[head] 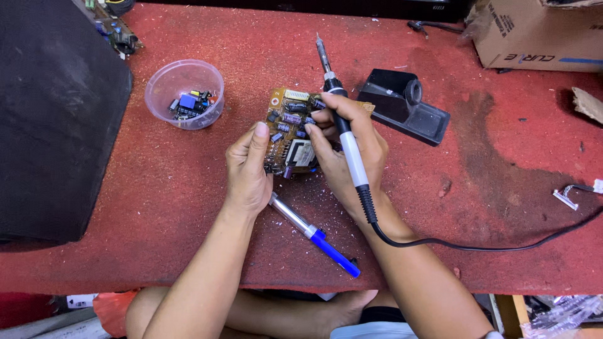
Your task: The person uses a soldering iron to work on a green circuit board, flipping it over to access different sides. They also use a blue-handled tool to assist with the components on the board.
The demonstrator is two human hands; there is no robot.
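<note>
Red felt bench covering (188, 207) was seen beneath a light, rigid, fragile circuit board (290, 130), pinched at its edges by the left hand (247, 166) at nine o'clock, while the right hand (349, 154) was closed around a soldering iron (342, 125).

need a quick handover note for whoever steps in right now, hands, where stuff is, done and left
Left hand: grip on the left edge of the circuit board, held tilted over the red mat, component side up.
Right hand: holds the soldering iron with its tip pointing away from the board, while its fingers pinch a part on the board.
Nearby: plastic cup with loose components to the left, black iron stand to the right, blue-and-silver desoldering pump on the mat under the wrists.
Done: some parts sit in the cup.
Left: many components are on the board; the iron is not on its stand.
</note>
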